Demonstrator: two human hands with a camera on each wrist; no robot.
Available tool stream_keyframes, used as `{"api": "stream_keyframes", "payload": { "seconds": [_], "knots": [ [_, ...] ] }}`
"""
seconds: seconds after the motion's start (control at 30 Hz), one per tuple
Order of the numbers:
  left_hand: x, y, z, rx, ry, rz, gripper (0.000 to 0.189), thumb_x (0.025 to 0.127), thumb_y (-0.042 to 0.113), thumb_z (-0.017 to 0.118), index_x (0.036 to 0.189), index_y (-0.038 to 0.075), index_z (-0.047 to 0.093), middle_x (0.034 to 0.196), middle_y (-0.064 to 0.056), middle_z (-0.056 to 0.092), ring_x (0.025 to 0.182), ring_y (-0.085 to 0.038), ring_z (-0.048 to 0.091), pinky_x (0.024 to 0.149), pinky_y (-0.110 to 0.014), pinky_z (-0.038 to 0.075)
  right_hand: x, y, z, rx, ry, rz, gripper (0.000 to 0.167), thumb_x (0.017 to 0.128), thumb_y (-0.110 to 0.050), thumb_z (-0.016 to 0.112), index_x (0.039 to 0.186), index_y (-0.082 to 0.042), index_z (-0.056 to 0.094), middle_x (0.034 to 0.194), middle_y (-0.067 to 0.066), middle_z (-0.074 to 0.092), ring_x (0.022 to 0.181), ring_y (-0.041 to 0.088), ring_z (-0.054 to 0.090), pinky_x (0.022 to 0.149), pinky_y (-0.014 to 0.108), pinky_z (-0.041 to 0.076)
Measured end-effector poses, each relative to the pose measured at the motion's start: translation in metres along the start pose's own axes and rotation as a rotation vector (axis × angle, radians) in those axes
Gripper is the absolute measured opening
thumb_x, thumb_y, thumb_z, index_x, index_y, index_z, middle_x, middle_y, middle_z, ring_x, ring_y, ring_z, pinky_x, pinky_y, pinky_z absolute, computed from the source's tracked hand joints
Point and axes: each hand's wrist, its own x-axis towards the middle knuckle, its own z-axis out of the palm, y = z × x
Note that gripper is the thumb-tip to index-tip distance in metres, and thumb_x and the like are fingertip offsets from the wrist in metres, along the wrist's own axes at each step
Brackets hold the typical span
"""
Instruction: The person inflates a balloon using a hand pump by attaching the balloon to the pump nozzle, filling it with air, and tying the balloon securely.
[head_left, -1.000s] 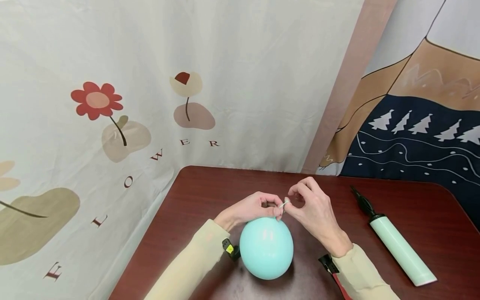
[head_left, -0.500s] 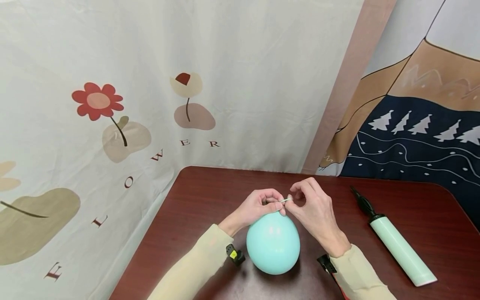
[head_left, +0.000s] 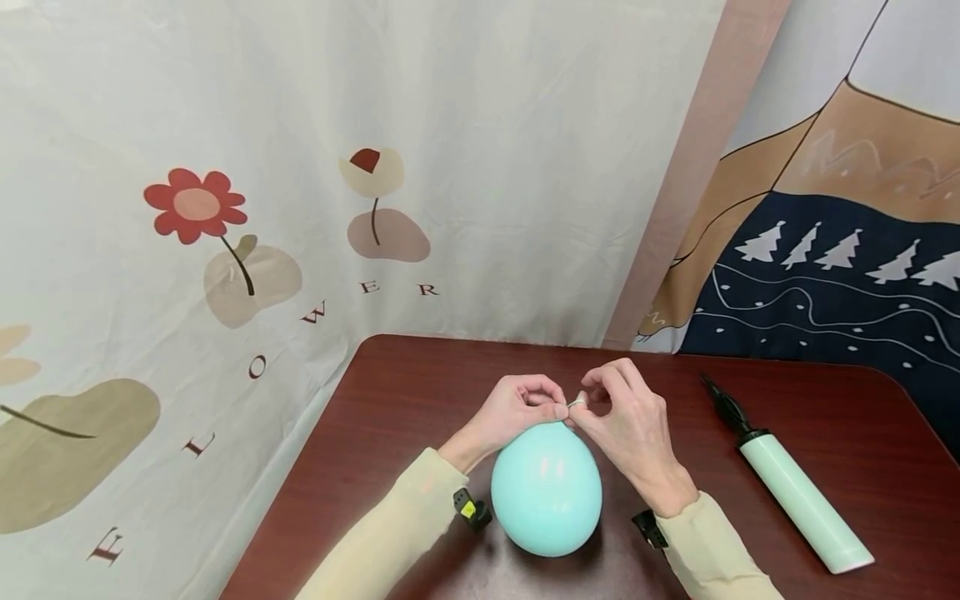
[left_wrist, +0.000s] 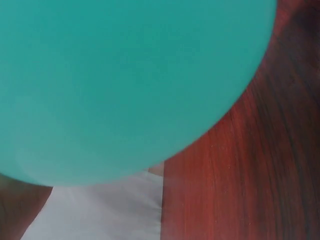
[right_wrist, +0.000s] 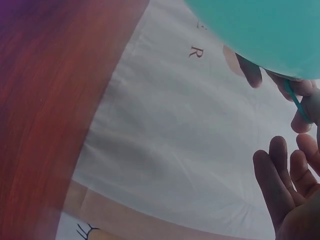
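An inflated light-blue balloon (head_left: 547,492) hangs below both hands, close over the tabletop, its neck upward. The thumb and index finger of my left hand (head_left: 513,417) pinch the balloon at the base of its neck. From there the thin stretched neck (right_wrist: 297,102) runs to the fingertips of my right hand (head_left: 632,429), which grip its end at the thumb tip. In the right wrist view the other fingers (right_wrist: 272,182) of the right hand are loosely bent. The balloon fills most of the left wrist view and hides the left hand's fingers there.
A pale green hand pump (head_left: 802,500) with a black nozzle lies on the right of the dark red wooden table (head_left: 420,375). A cloth (head_left: 525,167) printed with flowers and letters hangs behind and to the left. A dark-blue mountain-print cloth (head_left: 825,308) hangs at the back right.
The balloon and left hand have shifted right and the hands have drawn closer together. The stretched neck end now lies against the right thumb tip. The pump has stayed in place.
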Motion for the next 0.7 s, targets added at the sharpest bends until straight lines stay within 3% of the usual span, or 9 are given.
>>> {"api": "stream_keyframes", "payload": {
  "seconds": [0.23, 0.43, 0.57, 0.7],
  "knots": [
    [-0.0016, -0.0038, -0.0007, 0.043, 0.063, -0.069, 0.014, 0.093, 0.006, 0.077, 0.1, -0.007, 0.075, 0.081, -0.005, 0.076, 0.075, -0.01, 0.071, 0.066, -0.024, 0.056, -0.002, -0.0001, 0.0019, -0.005, 0.003, 0.001, 0.016, 0.077, -0.007, 0.072, 0.092, -0.011, 0.066, 0.093, 0.002, 0.058, 0.07, 0.009, 0.062, 0.054, 0.03, 0.054],
    [-0.0025, -0.0028, -0.0036, 0.044, 0.004, -0.078, 0.018, 0.094, 0.004, 0.075, 0.11, -0.004, 0.07, 0.091, -0.011, 0.078, 0.085, -0.016, 0.075, 0.072, -0.027, 0.057, -0.0017, 0.0009, 0.0016, 0.0, -0.016, 0.024, 0.02, 0.075, -0.008, 0.075, 0.093, -0.011, 0.066, 0.094, 0.002, 0.057, 0.07, 0.009, 0.059, 0.055, 0.03, 0.054],
    [-0.0023, 0.0, -0.002, 0.116, 0.002, -0.048, 0.028, 0.096, 0.006, 0.073, 0.121, -0.001, 0.063, 0.1, -0.011, 0.078, 0.094, -0.017, 0.076, 0.082, -0.028, 0.057, -0.0013, 0.0025, 0.0015, -0.023, -0.036, 0.041, 0.022, 0.074, -0.007, 0.076, 0.093, -0.012, 0.066, 0.094, 0.002, 0.057, 0.069, 0.009, 0.056, 0.055, 0.029, 0.052],
    [-0.0012, 0.0003, 0.0048, 0.3, 0.073, 0.042, 0.025, 0.094, 0.009, 0.073, 0.118, 0.005, 0.067, 0.097, 0.0, 0.079, 0.092, -0.009, 0.074, 0.082, -0.025, 0.056, -0.0007, 0.0032, 0.0023, -0.044, -0.041, 0.051, 0.019, 0.075, -0.006, 0.074, 0.092, -0.011, 0.067, 0.094, 0.002, 0.057, 0.068, 0.009, 0.054, 0.053, 0.029, 0.05]
  ]
}}
